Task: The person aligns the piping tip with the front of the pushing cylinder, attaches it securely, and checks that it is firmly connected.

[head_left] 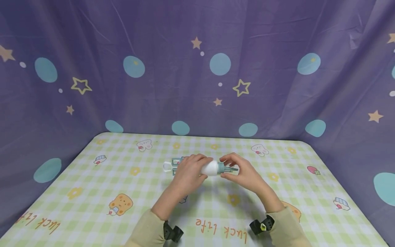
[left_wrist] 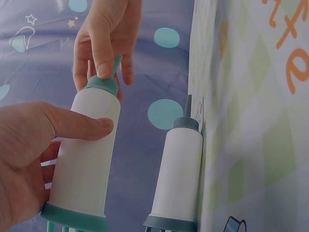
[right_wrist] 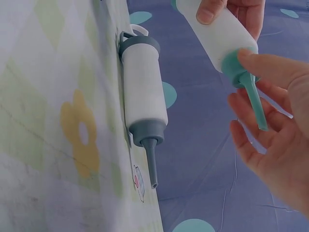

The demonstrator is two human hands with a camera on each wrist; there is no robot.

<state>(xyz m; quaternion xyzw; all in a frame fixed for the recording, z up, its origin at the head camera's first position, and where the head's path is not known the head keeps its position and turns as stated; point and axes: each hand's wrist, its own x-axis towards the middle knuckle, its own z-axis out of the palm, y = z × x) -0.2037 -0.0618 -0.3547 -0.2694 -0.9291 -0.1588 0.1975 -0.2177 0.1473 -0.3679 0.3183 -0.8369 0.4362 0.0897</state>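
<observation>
A large plastic syringe (head_left: 210, 168) with a white barrel, green cap and tapered green nozzle is held above the table. My left hand (head_left: 192, 171) grips its barrel, the thumb lying along the side in the left wrist view. My right hand (head_left: 243, 173) holds the green cap (right_wrist: 233, 67) between thumb and fingers; its other fingers spread near the nozzle (right_wrist: 256, 104). A second syringe (right_wrist: 145, 87), white with a blue-grey cap and nozzle, lies on the tablecloth beyond the hands. From the head, the left hand mostly hides it.
A green-and-white checked tablecloth (head_left: 135, 192) with cartoon prints and lettering covers the table. Behind it hangs a purple curtain (head_left: 172, 85) with stars and dots. Each wrist wears a black camera (head_left: 173, 232).
</observation>
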